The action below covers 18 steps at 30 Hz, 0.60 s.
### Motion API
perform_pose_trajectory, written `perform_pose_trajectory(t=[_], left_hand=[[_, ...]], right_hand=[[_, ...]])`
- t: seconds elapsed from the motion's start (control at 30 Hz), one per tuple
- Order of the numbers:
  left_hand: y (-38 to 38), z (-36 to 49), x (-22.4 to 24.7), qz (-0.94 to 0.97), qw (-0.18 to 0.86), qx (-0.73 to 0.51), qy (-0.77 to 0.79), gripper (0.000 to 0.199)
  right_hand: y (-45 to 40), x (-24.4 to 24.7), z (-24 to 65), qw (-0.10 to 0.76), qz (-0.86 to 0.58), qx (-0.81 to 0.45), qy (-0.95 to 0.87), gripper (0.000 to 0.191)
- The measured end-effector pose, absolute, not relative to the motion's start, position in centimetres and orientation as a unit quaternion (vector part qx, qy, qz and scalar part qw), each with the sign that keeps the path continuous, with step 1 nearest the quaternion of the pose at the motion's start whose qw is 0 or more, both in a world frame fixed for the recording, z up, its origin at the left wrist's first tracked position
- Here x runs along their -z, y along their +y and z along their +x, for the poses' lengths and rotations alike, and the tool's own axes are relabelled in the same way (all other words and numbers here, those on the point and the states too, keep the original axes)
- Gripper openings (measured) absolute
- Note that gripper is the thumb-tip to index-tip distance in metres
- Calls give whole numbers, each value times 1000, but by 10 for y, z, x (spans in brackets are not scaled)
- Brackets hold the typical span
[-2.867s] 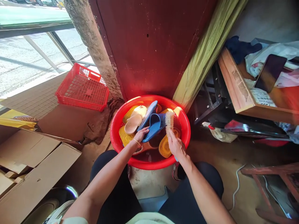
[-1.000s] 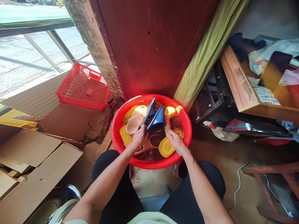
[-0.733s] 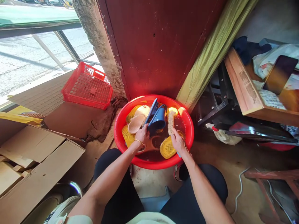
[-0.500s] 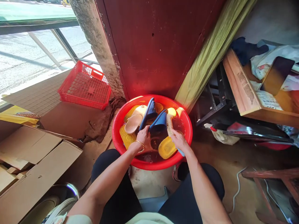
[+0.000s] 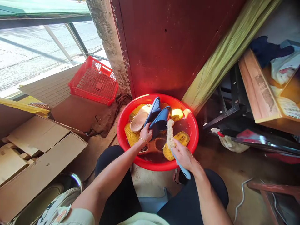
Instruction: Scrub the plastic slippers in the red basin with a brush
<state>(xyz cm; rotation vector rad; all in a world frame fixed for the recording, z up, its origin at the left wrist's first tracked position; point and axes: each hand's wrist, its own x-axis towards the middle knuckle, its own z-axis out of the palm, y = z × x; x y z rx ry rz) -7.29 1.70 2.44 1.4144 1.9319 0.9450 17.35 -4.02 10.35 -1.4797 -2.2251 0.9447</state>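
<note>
Since the earlier frame, the brush [image 5: 170,134] has been drawn back from the blue slippers [image 5: 161,120], and its light-blue handle [image 5: 184,170] is now extended over the near rim of the red basin [image 5: 120,132]. The handle is held in the right hand's [image 5: 185,155] grip; the near ends of the blue slippers, seemingly both, are pinched in the left hand's [image 5: 146,133] grip, tilted within the basin. Scrubbing is judged to be under way: yellow slippers [image 5: 182,137] and a pale slipper [image 5: 138,122] are left lying around the blue ones, and whether any has been finished cannot be told. The left fingertips are hidden, submerged shapes are obscured by dark water [image 5: 153,157], and a patterned item [image 5: 143,149] below the left wrist is hard to make out.
</note>
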Motion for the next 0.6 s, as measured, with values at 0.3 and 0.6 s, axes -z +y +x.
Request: perform_pose_trajectory(t=[0.3, 0.6], left_hand=[[21, -72, -29, 523, 380, -373, 666, 40], [-3, -52, -30, 604, 391, -342, 604, 42]], right_hand=[[-19, -90, 144, 31, -534, -342, -773, 49], [41, -67, 104, 118, -641, -261, -712, 49]])
